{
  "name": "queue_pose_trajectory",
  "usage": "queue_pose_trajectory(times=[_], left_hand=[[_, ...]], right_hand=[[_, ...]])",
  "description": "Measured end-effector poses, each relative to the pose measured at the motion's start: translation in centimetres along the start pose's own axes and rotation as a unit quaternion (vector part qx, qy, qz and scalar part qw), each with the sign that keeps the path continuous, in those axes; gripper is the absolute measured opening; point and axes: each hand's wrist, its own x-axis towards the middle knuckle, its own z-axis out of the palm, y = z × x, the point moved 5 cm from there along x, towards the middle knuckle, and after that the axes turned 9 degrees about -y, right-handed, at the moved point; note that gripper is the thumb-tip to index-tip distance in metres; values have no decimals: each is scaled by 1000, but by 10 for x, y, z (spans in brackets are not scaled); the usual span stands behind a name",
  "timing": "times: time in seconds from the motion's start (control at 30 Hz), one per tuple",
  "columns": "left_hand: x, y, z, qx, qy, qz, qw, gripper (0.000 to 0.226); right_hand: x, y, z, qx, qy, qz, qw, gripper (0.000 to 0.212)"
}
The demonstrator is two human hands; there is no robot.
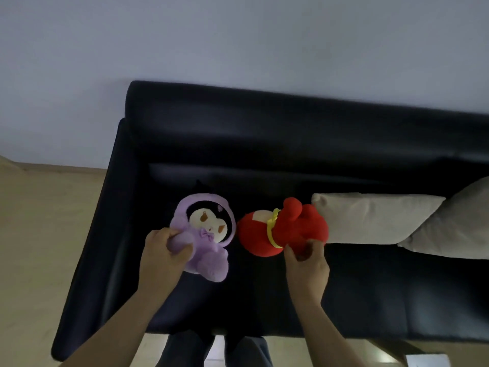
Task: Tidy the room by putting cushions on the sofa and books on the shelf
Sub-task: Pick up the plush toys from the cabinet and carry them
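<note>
A black leather sofa (264, 133) fills the middle of the view, seen from its front edge. On its seat lies a purple plush doll (209, 234) with a white face, and my left hand (164, 250) grips its left arm. Right beside it lies a red plush toy (285, 226) with a yellow ribbon; my right hand (307, 260) pinches its lower edge. Two beige cushions rest on the seat at the right: one flat (370, 218), the other (455, 229) tilted over its right end.
A plain pale wall rises behind the sofa. Light wooden floor (39, 247) shows to the left of the sofa's armrest. My legs stand against the sofa's front edge at the bottom. A small box-like object (426, 360) sits at the bottom right.
</note>
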Motion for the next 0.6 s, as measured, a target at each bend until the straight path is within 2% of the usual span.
queue_pose_trajectory(times=[0.17,0.37,0.53,0.6], left_hand=[[22,-25,30,5,-19,-31,999,27],[48,-52,66,10,-39,-47,998,28],[61,-74,99,13,-78,-55,995,24],[68,-86,114,12,-98,-69,993,23]], right_hand=[[25,22,25,38,34,38,998,19],[45,40,40,35,62,15,997,19],[39,83,70,-33,-35,89,995,17],[36,92,77,-65,-43,93,993,15]])
